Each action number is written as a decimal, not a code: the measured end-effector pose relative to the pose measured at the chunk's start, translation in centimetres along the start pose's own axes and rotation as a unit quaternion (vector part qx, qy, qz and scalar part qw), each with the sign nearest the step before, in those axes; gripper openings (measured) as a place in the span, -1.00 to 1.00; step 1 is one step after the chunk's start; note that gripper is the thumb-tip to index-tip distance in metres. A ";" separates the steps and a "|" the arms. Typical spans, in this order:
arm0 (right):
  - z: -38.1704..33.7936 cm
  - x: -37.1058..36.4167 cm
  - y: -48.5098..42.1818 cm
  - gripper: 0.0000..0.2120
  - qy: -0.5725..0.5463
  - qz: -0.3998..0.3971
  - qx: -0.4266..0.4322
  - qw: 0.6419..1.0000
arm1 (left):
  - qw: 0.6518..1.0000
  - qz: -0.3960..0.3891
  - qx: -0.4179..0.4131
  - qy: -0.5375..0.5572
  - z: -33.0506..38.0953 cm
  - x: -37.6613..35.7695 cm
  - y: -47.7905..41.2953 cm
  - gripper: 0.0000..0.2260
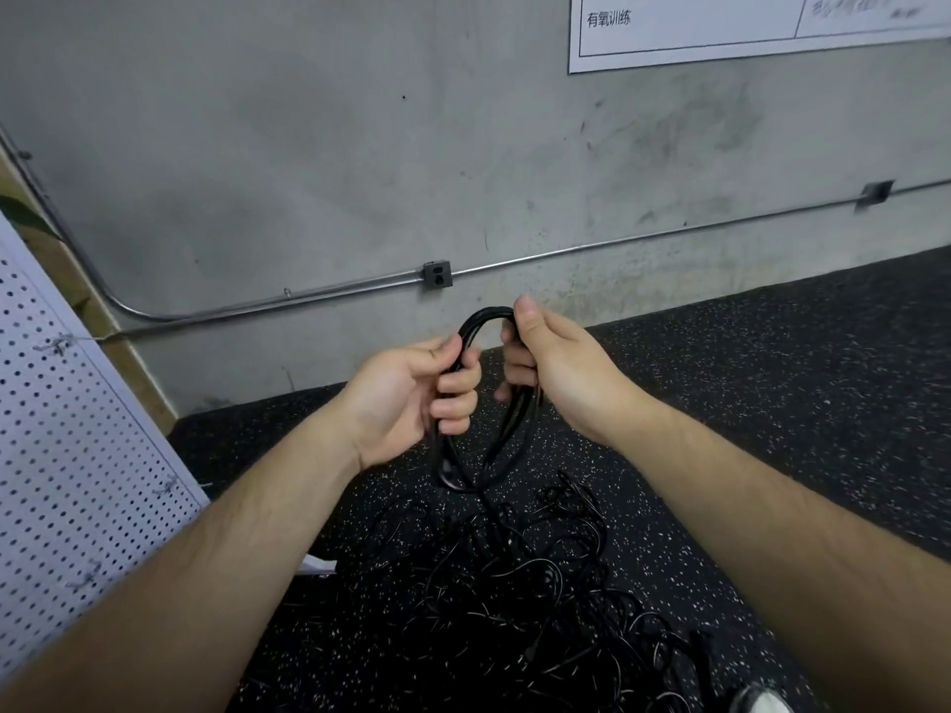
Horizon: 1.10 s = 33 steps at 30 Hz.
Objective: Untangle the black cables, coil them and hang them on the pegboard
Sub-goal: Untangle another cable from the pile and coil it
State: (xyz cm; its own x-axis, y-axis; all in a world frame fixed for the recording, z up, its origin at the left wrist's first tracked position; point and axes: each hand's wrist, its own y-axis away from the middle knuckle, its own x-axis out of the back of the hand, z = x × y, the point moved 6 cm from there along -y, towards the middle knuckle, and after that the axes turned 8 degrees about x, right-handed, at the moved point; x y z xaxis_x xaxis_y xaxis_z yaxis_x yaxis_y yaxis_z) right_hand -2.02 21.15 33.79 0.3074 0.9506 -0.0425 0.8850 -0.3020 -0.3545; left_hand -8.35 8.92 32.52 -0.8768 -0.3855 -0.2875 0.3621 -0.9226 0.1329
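Black cable, gathered into a narrow oval coil, is held up in the head view before a grey concrete wall. The left hand grips the coil's left side, fingers curled round the strands. The right hand pinches the top right of the loop between thumb and fingers. A strand trails from the coil down into a tangle of black cables on the speckled rubber floor.

The step appears to be coiling, partway through. Next, more slack likely needs drawing from the pile and laying in as another loop.

A white pegboard stands at the left, cut off by the frame, with no cable on its visible part. Single cables in the pile are hard to separate against the dark floor.
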 end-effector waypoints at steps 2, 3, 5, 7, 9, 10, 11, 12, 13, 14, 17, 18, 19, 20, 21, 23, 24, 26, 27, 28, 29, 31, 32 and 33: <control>-0.2 -0.1 -0.3 -0.65 0.007 0.005 0.010 1.000 | 0.999 -0.033 0.012 -0.036 -0.2 -0.2 0.3 -0.89; -0.3 -0.2 -0.5 -0.66 0.017 0.008 0.011 1.000 | 0.998 -0.046 0.015 -0.045 -0.2 -0.3 0.5 -0.90; -0.5 -0.2 -0.5 -0.65 0.040 0.009 0.018 0.999 | 0.998 -0.045 0.009 -0.041 -0.2 -0.3 0.5 -0.88; -0.6 0.1 -0.3 -0.61 0.050 0.017 0.026 0.998 | 0.999 -0.018 -0.018 -0.021 0.1 -0.1 0.4 -0.87; -0.2 0.3 -0.1 -0.54 0.049 0.019 0.022 0.998 | 0.999 0.002 -0.050 -0.006 0.7 0.1 0.3 -0.88; 0.3 0.2 0.1 -0.49 0.042 0.011 0.007 0.999 | 0.998 0.006 -0.062 0.002 1.0 0.2 0.3 -0.88; 1.3 0.1 0.2 -0.42 0.026 -0.001 -0.020 0.999 | 0.997 0.008 -0.073 0.012 1.4 0.4 0.4 -0.89; 2.4 -0.1 0.4 -0.34 0.004 -0.018 -0.053 0.998 | 0.996 0.011 -0.083 0.021 1.7 0.5 0.6 -0.89; 3.5 -0.4 0.7 -0.28 -0.022 -0.043 -0.086 0.995 | 0.995 0.016 -0.094 0.027 2.2 0.7 0.8 -0.88; 4.8 -0.8 1.0 -0.24 -0.037 -0.073 -0.111 0.990 | 0.994 0.022 -0.106 0.030 2.6 0.8 1.0 -0.88; 8.5 -3.0 2.9 -0.25 -0.031 -0.179 -0.182 0.966 | 0.987 0.051 -0.151 0.035 3.9 1.6 1.7 -0.88; 9.9 -3.8 3.7 -0.30 -0.034 -0.207 -0.207 0.956 | 0.983 0.063 -0.165 0.042 4.3 2.1 2.0 -0.89; 11.0 -4.5 4.6 -0.38 -0.023 -0.233 -0.219 0.947 | 0.980 0.076 -0.178 0.050 4.8 2.6 2.2 -0.89; 11.9 -5.0 5.3 -0.46 0.015 -0.257 -0.212 0.943 | 0.976 0.090 -0.189 0.058 5.2 3.3 2.5 -0.88; 12.4 -5.4 5.9 -0.53 0.070 -0.278 -0.202 0.936 | 0.972 0.106 -0.199 0.063 5.5 4.1 2.8 -0.85; 13.1 -5.6 6.7 -0.61 0.173 -0.289 -0.184 0.923 | 0.963 0.152 -0.214 0.060 6.0 5.5 3.4 -0.80; 13.3 -5.4 6.7 -0.66 0.218 -0.280 -0.167 0.920 | 0.958 0.179 -0.218 0.050 6.0 6.3 3.6 -0.78; 12.6 -5.0 6.2 -0.78 0.312 -0.264 -0.108 0.906 | 0.949 0.225 -0.220 0.014 5.7 7.4 3.9 -0.76; 11.8 -4.9 5.9 -0.81 0.358 -0.261 -0.075 0.893 | 0.946 0.240 -0.216 -0.010 5.5 7.7 3.9 -0.76; 10.9 -4.9 5.5 -0.82 0.400 -0.259 -0.038 0.878 | 0.945 0.251 -0.208 -0.038 5.2 8.0 3.7 -0.77; 9.7 -5.1 5.1 -0.81 0.438 -0.259 -0.001 0.861 | 0.943 0.259 -0.198 -0.071 4.8 8.0 3.5 -0.78; 7.1 -5.7 4.4 -0.78 0.489 -0.255 0.082 0.830 | 0.933 0.276 -0.174 -0.153 4.1 7.6 3.1 -0.79; 5.8 -6.0 4.2 -0.77 0.504 -0.252 0.122 0.817 | 0.924 0.286 -0.158 -0.197 3.8 7.1 2.9 -0.79; 4.5 -6.3 4.0 -0.75 0.512 -0.250 0.152 0.807 | 0.916 0.293 -0.141 -0.236 3.4 6.6 2.8 -0.79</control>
State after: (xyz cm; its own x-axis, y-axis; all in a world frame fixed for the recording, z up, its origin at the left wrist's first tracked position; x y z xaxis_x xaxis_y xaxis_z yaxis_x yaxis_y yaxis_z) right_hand -2.01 14.29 28.41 0.2044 0.3433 0.9167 0.9091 0.2807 -0.3078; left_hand -14.22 3.80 34.19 -0.5205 -0.8285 0.2064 0.8233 -0.5511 -0.1360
